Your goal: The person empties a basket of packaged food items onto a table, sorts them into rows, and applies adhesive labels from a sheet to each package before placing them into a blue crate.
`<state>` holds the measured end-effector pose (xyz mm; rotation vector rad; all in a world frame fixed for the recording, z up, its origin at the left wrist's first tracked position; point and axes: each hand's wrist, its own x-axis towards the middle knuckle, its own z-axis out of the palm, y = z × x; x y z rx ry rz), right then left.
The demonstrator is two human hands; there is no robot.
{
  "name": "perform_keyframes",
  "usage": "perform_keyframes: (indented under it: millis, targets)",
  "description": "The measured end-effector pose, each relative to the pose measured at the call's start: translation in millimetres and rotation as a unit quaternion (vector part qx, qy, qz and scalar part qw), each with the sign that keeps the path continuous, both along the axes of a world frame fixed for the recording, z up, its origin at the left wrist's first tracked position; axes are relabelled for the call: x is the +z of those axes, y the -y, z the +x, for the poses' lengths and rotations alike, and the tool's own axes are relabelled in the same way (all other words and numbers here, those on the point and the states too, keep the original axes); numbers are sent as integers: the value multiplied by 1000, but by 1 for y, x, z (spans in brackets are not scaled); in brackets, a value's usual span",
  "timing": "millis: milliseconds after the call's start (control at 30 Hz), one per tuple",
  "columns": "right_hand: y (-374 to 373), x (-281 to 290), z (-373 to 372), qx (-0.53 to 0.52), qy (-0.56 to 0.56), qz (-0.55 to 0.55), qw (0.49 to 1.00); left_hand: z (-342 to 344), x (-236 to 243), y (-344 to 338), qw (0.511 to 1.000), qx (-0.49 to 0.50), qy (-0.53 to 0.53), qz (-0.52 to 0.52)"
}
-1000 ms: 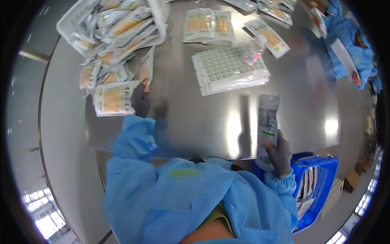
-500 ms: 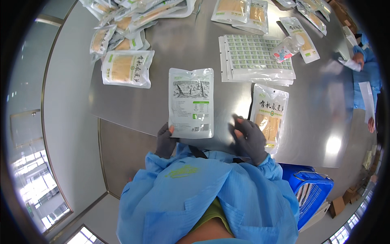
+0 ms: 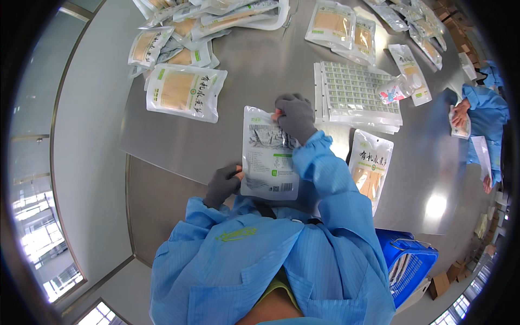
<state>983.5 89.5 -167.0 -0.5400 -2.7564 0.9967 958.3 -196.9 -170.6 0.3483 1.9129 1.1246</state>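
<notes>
A worker in a blue gown handles a silver-grey pouch (image 3: pixel 265 157), its printed back facing up, at a metal counter (image 3: pixel 244 70). The gloved left hand (image 3: pixel 223 185) pinches the pouch's lower left edge between bare thumb tip and fingers. The gloved right hand (image 3: pixel 295 116) is at the upper right corner, fingers curled and thumb at the edge; whether it grips the pouch cannot be told. Beyond the left hand lies a front-up pouch (image 3: pixel 181 92), with a heap of pouches (image 3: pixel 208 21) farther off. Just right of the right hand are stacked green-and-white label sheets (image 3: pixel 352 92), a clear bottle (image 3: pixel 400 89) at their right side. Below these, to the right hand's lower right, rests another pouch (image 3: pixel 371 162); nearer the worker is a blue basket (image 3: pixel 413 279). Well to the right hand's right, a co-worker (image 3: pixel 483 100) holds a white pack (image 3: pixel 460 127).
</notes>
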Motion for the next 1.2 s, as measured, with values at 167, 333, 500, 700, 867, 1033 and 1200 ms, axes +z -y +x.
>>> perform_keyframes:
  millis: [167, 333, 500, 700, 867, 1033, 1200]
  targets:
    - [-3, 107, 35, 24, -33, -159, 986, -38, -14, -31, 956, 38, 32, 290]
    - [10, 190, 61, 20, -50, -208, 977, -74, 49, -73, 863, -178, 142, 452]
    - [8, 208, 65, -78, -51, -278, 956, -70, 67, -107, 859, -223, 136, 441]
    - [-11, 182, 99, -151, -177, -363, 902, -32, 69, -111, 900, -107, 194, 376]
    - [16, 89, 155, -162, -253, -595, 745, -16, 49, -116, 869, -62, 314, 379]
    - [102, 40, 125, -145, -218, -652, 711, 22, 61, -128, 703, -52, 567, 425]
    - [99, 30, 141, -201, -218, -588, 752, -5, -14, -138, 934, -82, 64, 341]
